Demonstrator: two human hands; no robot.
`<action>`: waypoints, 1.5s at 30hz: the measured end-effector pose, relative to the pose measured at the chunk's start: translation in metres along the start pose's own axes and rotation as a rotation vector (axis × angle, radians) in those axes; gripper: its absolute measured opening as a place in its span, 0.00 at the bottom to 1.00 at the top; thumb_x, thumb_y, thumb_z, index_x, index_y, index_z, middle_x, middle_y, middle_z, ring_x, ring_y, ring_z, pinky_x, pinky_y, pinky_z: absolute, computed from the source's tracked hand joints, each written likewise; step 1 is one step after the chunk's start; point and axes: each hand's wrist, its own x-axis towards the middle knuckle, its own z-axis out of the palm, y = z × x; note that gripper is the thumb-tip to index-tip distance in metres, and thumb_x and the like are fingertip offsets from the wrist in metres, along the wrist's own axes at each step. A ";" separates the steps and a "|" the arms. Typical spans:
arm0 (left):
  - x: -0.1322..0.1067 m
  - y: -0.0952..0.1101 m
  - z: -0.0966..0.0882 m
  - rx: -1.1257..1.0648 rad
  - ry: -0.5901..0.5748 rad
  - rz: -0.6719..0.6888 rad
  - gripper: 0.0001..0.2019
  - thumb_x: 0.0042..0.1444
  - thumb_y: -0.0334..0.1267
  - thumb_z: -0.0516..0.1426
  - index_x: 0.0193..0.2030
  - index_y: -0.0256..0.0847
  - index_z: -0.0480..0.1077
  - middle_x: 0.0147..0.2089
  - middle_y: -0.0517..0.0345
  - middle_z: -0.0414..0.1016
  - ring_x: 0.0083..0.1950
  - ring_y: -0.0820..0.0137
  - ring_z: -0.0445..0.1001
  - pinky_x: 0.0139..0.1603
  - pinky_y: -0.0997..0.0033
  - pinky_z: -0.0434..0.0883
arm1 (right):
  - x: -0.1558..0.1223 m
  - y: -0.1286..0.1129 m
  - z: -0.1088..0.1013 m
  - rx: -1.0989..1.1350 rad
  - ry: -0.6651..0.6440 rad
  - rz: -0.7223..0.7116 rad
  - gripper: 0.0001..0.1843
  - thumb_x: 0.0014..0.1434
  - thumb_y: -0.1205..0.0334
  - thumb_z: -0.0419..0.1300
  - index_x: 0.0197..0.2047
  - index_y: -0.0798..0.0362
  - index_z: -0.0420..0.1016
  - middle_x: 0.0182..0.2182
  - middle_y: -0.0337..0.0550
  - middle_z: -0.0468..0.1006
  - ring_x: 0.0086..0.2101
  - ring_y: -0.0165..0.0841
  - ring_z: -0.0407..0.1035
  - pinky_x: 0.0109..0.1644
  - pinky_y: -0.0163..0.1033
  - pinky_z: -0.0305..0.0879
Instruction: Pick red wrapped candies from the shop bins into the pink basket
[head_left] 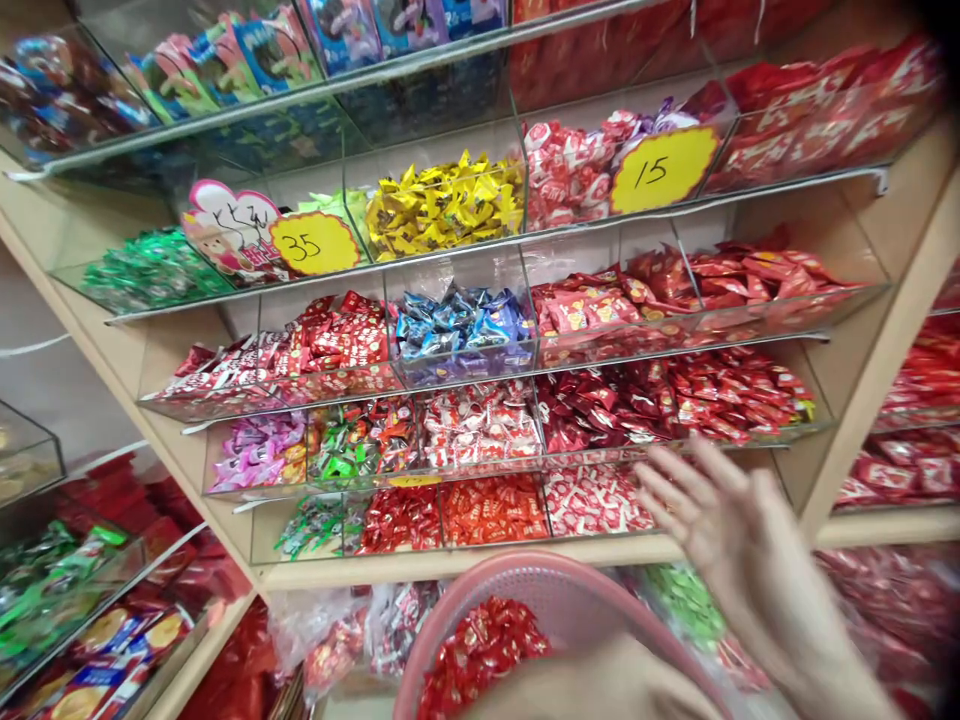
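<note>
My right hand is raised in front of the lowest shelves with its fingers spread and nothing in it. Behind its fingertips lie pink-and-white wrapped candies in the bottom bin. Below, a pink plastic basket holds a heap of red wrapped candies. My left hand is a blurred shape at the bottom edge, over the basket's near side. Its fingers are not discernible, nor can I see whether it grips anything.
Tiered wooden shelves carry clear bins of wrapped candy, including yellow candies and blue candies. Yellow price tags read 35 and 15. Bagged sweets lie under the bottom shelf. Another candy rack stands left.
</note>
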 end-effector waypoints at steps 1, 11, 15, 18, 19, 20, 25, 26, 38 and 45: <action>0.005 -0.003 -0.009 0.044 0.057 -0.021 0.14 0.58 0.43 0.51 0.44 0.37 0.68 0.44 0.54 0.71 0.43 0.70 0.70 0.44 0.64 0.70 | 0.006 0.025 -0.013 -0.024 0.033 0.067 0.32 0.52 0.38 0.52 0.57 0.42 0.61 0.54 0.48 0.68 0.49 0.41 0.67 0.51 0.51 0.64; 0.037 -0.052 -0.130 0.711 0.701 -0.357 0.19 0.54 0.37 0.51 0.53 0.39 0.64 0.57 0.46 0.63 0.58 0.64 0.62 0.56 0.66 0.58 | 0.015 0.192 -0.066 -0.219 0.025 0.352 0.43 0.40 0.44 0.66 0.56 0.53 0.59 0.38 0.44 0.77 0.38 0.36 0.73 0.44 0.40 0.68; 0.065 -0.066 -0.124 0.908 0.662 -0.397 0.31 0.52 0.47 0.52 0.62 0.41 0.54 0.66 0.45 0.47 0.65 0.54 0.49 0.62 0.56 0.49 | 0.016 0.203 -0.070 -0.224 0.010 0.338 0.40 0.38 0.45 0.66 0.53 0.54 0.63 0.34 0.44 0.79 0.34 0.37 0.74 0.39 0.39 0.68; 0.080 -0.074 -0.123 1.033 0.613 -0.462 0.38 0.50 0.57 0.49 0.65 0.41 0.48 0.68 0.44 0.41 0.67 0.49 0.42 0.64 0.53 0.44 | 0.016 0.213 -0.076 -0.242 0.059 0.290 0.39 0.38 0.44 0.66 0.51 0.54 0.64 0.31 0.45 0.79 0.31 0.37 0.74 0.35 0.38 0.67; 0.083 -0.076 -0.124 1.035 0.606 -0.495 0.40 0.50 0.60 0.48 0.65 0.40 0.46 0.68 0.42 0.41 0.67 0.48 0.41 0.64 0.51 0.43 | 0.017 0.215 -0.078 -0.246 0.067 0.279 0.39 0.39 0.43 0.65 0.51 0.55 0.64 0.31 0.45 0.79 0.31 0.37 0.74 0.35 0.38 0.67; 0.086 -0.078 -0.125 1.029 0.599 -0.530 0.41 0.49 0.61 0.47 0.66 0.39 0.46 0.68 0.41 0.42 0.67 0.48 0.41 0.63 0.50 0.43 | 0.018 0.217 -0.081 -0.246 0.062 0.279 0.39 0.39 0.44 0.65 0.51 0.55 0.64 0.31 0.45 0.79 0.31 0.37 0.74 0.35 0.38 0.67; 0.094 -0.083 -0.124 1.098 0.550 -0.575 0.35 0.54 0.57 0.44 0.65 0.41 0.48 0.66 0.40 0.48 0.65 0.49 0.49 0.61 0.47 0.49 | 0.020 0.217 -0.090 -0.242 -0.015 0.330 0.38 0.41 0.46 0.65 0.52 0.55 0.63 0.33 0.46 0.79 0.32 0.36 0.73 0.37 0.39 0.67; 0.095 -0.083 -0.123 1.131 0.553 -0.567 0.33 0.55 0.54 0.45 0.64 0.41 0.50 0.65 0.40 0.51 0.64 0.50 0.52 0.60 0.48 0.51 | 0.020 0.216 -0.090 -0.241 -0.017 0.336 0.38 0.41 0.46 0.65 0.52 0.55 0.63 0.32 0.46 0.79 0.32 0.36 0.73 0.37 0.39 0.67; 0.090 -0.082 -0.127 1.149 0.536 -0.420 0.19 0.58 0.34 0.44 0.56 0.44 0.61 0.60 0.45 0.58 0.56 0.60 0.62 0.49 0.60 0.66 | 0.011 0.207 -0.088 -0.233 -0.016 0.396 0.32 0.35 0.47 0.68 0.42 0.55 0.68 0.28 0.43 0.78 0.28 0.33 0.71 0.34 0.37 0.65; 0.088 -0.075 -0.137 0.887 0.597 -0.351 0.15 0.59 0.38 0.45 0.49 0.46 0.67 0.54 0.50 0.67 0.52 0.64 0.69 0.51 0.65 0.65 | 0.010 0.204 -0.090 -0.244 -0.023 0.384 0.28 0.35 0.48 0.68 0.38 0.54 0.70 0.27 0.42 0.78 0.27 0.32 0.70 0.33 0.35 0.64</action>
